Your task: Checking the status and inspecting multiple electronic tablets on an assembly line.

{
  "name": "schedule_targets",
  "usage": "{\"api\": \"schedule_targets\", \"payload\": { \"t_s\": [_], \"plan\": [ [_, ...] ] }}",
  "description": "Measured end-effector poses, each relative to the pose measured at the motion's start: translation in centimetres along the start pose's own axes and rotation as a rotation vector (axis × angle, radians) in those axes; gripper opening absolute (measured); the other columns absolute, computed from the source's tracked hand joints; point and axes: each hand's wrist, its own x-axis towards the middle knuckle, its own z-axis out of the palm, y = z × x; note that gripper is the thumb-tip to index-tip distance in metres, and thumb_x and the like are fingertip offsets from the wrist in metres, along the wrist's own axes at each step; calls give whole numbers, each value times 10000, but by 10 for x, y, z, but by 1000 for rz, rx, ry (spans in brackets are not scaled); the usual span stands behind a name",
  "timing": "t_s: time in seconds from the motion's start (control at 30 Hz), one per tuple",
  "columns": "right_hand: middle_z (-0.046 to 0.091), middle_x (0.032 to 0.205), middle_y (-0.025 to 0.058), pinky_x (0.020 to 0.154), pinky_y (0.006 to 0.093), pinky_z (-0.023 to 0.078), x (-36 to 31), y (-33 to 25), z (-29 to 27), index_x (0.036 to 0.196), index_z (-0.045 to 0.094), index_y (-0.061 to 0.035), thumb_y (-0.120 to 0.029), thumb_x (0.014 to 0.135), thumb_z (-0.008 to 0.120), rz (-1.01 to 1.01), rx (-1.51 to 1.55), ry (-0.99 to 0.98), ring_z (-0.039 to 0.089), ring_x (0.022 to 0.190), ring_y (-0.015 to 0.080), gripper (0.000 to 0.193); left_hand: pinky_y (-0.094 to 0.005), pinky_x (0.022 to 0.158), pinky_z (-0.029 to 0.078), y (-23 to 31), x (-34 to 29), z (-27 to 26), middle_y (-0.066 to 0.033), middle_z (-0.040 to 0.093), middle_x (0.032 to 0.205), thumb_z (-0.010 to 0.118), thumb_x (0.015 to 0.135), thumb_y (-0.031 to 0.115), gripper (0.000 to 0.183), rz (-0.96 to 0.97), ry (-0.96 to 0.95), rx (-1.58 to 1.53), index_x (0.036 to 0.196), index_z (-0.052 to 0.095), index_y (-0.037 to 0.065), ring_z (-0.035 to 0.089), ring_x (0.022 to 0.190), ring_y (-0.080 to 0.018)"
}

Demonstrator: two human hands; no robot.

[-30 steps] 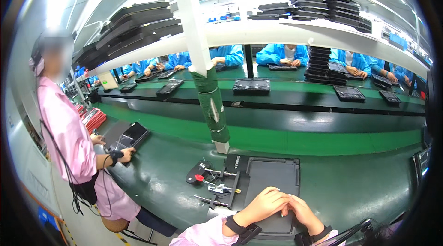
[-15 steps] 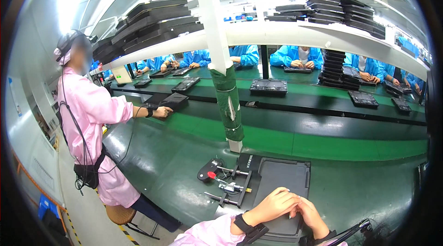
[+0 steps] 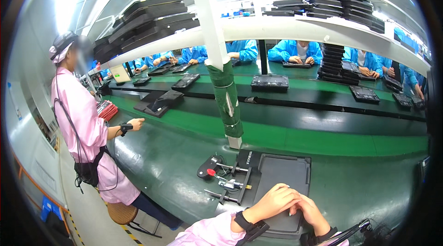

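Observation:
My left hand (image 3: 278, 201) rests over the fingers of my right hand (image 3: 311, 209), both folded together with fingers bent. Neither shows anything held. They lie above the lower part of a dark grey flat tray-like fixture (image 3: 284, 172), partly covering it. Attached at the fixture's left is a clamp with metal rods (image 3: 233, 183) and a red-tipped handle (image 3: 211, 172). Black bands circle both my wrists.
A person in pink (image 3: 83, 117) stands at the left by a stool (image 3: 122, 213). A green-wrapped post (image 3: 227, 100) rises beyond the fixture. Black device housings (image 3: 270, 82) lie on the conveyor line; people in blue sit across. Stacked black trays (image 3: 152, 22) fill the shelf.
The person in pink has drawn a hand back from the black piece on the line, leaving it there. My hands stay folded in the same place; the view has shifted slightly.

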Motion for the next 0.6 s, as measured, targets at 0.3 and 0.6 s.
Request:
{"api": "schedule_targets", "payload": {
  "t_s": [0.3,0.6],
  "plan": [
    [590,817,45,680,236,452,-1,7,-5,1109,499,10,-236,989,330,26,-9,-17,556,718,106,322,-356,871,421,-1,1,0,1,644,989,619,798,153,167,7,-18,33,962,630,117,602,886,-156],
    [552,706,26,622,236,411,3,16,-6,922,531,-26,-277,984,342,-63,50,-72,495,643,102,321,-357,867,420,9,11,0,25,661,920,694,725,118,160,-4,1,42,877,644,110,605,850,-131]
  ]
}}
